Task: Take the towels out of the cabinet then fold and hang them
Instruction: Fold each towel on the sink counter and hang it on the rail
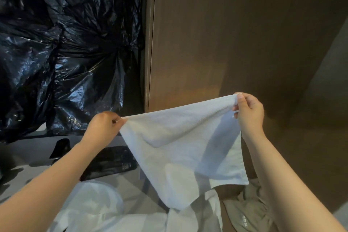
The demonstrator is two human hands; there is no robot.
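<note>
While white cloth (pixel 94 211) lies heaped nearest, the left hand (pixel 105 124) and right hand (pixel 248 113) each pinch an upper corner of the white terry towel (pixel 180 143), spread midair before a brown wooden panel (pixel 226 34). It looks soft, light and limp, so the corners are likely the best hold for folding.

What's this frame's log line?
white towel: held spread in air | left hand: pinches top corner | right hand: pinches other top corner | hung: no
</note>
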